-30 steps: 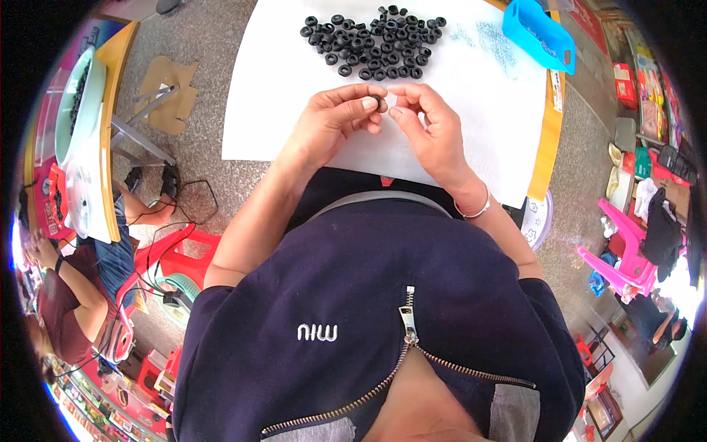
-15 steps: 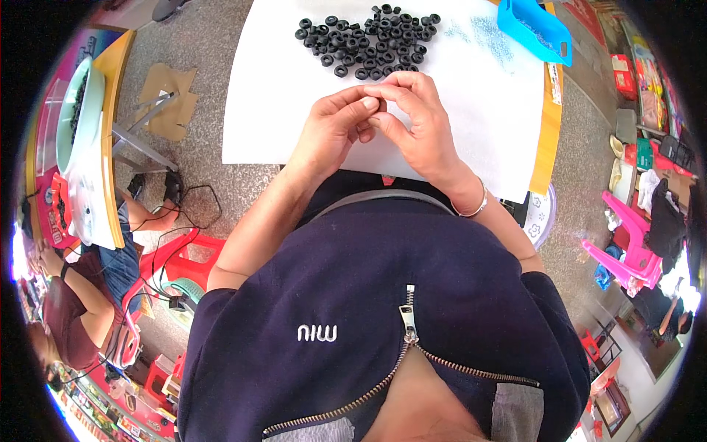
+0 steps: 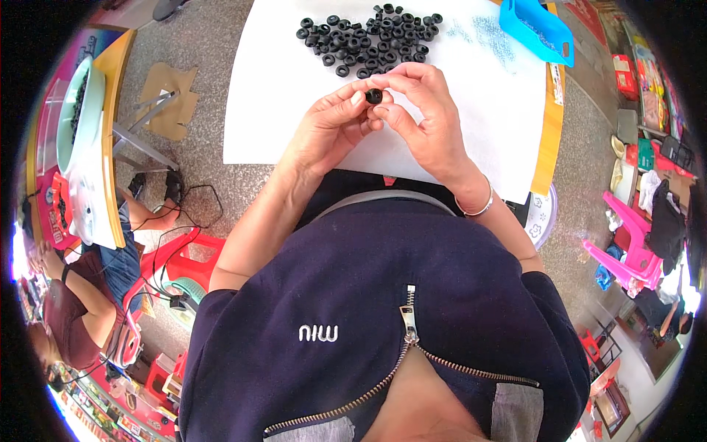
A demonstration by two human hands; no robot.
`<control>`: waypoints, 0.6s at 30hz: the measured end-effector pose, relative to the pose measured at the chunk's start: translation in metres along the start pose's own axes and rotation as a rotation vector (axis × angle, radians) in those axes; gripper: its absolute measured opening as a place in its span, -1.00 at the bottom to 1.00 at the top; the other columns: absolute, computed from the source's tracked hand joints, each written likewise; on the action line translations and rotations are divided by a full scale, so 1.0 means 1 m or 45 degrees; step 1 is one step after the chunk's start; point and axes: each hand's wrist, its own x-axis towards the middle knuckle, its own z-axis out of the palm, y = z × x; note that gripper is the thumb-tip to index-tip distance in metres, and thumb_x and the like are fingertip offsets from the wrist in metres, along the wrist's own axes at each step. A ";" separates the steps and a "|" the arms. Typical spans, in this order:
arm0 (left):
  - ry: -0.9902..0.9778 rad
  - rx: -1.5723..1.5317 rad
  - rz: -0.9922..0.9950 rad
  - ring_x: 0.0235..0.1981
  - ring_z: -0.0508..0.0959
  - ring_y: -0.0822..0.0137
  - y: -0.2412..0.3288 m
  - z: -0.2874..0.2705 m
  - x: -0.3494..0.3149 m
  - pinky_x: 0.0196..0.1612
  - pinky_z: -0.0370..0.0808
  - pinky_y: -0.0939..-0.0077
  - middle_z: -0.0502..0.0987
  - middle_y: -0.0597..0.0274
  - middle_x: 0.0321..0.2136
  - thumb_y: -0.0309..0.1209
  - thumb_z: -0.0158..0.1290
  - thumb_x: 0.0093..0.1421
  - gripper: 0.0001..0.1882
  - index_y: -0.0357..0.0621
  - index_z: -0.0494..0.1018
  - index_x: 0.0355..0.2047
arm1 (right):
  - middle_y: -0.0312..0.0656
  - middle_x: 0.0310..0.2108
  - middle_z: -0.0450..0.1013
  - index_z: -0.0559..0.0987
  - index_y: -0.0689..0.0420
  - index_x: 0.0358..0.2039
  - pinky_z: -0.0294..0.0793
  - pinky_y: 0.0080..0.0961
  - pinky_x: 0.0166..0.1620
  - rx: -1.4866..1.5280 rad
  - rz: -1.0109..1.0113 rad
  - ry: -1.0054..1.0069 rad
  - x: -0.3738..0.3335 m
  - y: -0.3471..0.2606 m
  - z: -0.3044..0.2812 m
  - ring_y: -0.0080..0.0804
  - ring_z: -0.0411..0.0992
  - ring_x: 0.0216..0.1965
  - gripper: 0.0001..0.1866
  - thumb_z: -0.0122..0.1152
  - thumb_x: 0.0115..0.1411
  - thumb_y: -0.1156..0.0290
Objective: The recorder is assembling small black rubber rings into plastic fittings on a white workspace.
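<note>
1. The left hand (image 3: 328, 129) comes up from the lower left. Its thumb and forefinger are closed on the left side of a small black ring (image 3: 374, 96), and the other fingers curl loosely beneath.
2. The black ring sits between the two hands, pinched from both sides just above the white sheet (image 3: 280, 96) that covers the counter (image 3: 551, 125). Its hole faces roughly up toward the camera, so its short axis points at the viewer; no clear long axis shows.
3. The right hand (image 3: 427, 118) meets the ring from the right. Its thumb and forefinger close on that side, and its knuckles arch over the top. A thin bracelet (image 3: 475, 206) circles the wrist.
4. Both hands touch the ring, so neither is nearer than the other.
5. The pile of black rings (image 3: 368, 40) lies farther up the sheet, straight beyond the fingertips, near them but not touching.
6. A blue plastic tray (image 3: 541, 29) rests at the sheet's upper right, well apart from the hands and closer to the right one.
</note>
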 end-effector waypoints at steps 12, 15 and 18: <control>-0.069 0.055 0.067 -0.15 0.51 0.40 -0.002 0.000 0.004 0.00 0.42 0.43 0.48 0.23 -0.14 -0.30 0.12 0.15 -0.49 -0.23 0.27 0.07 | -0.18 -0.19 0.32 0.54 0.14 -0.21 0.36 -0.43 -0.09 0.019 0.057 -0.139 0.006 -0.001 -0.006 -0.28 0.31 -0.16 -0.77 0.16 0.07 0.50; 0.058 0.176 0.097 -0.22 0.55 0.35 0.000 0.004 -0.001 -0.09 0.49 0.45 0.50 0.18 -0.17 -0.36 0.06 0.20 -0.60 -0.27 0.33 0.01 | -0.16 -0.21 0.34 0.53 0.15 -0.24 0.38 -0.43 -0.12 -0.064 -0.033 -0.100 0.007 0.001 -0.006 -0.24 0.35 -0.18 -0.80 0.15 0.08 0.50; 0.120 0.339 0.190 -0.28 0.56 0.33 -0.003 -0.001 0.000 -0.17 0.52 0.48 0.53 0.14 -0.24 -0.43 0.02 0.22 -0.72 -0.30 0.40 -0.09 | -0.13 -0.28 0.40 0.52 0.17 -0.26 0.42 -0.42 -0.19 -0.100 -0.026 -0.112 0.005 0.004 -0.008 -0.19 0.40 -0.25 -0.82 0.16 0.07 0.49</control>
